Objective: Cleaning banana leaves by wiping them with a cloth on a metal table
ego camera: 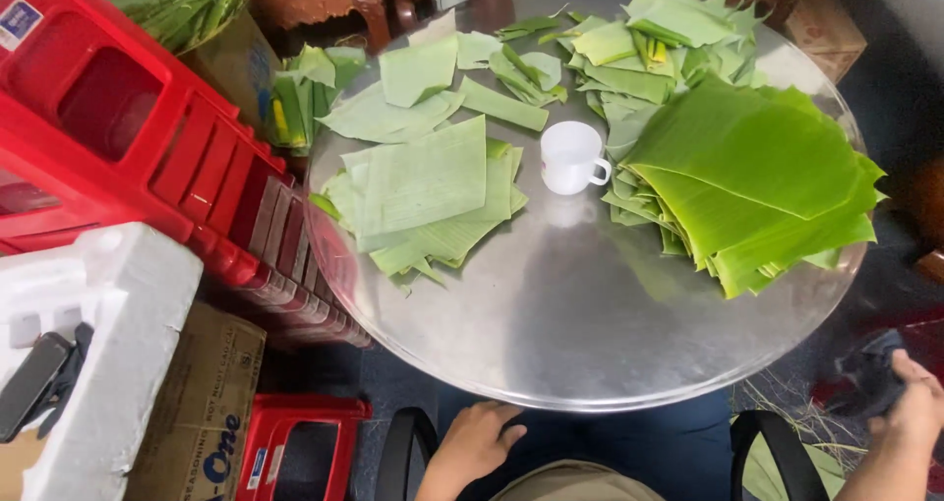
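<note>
A round metal table carries cut banana leaves. A thick bright green stack lies at the right, a paler stack at the left, and loose scraps at the back. A white cup stands between the stacks. My left hand rests on my lap below the table's near edge, fingers loosely curled, holding nothing. My right hand reaches down to the right of the chair and touches a dark cloth.
Stacked red plastic stools crowd the left side. A white foam box holds a phone, beside a cardboard box. Black chair armrests flank my legs. More leaves sit in a carton at the back left.
</note>
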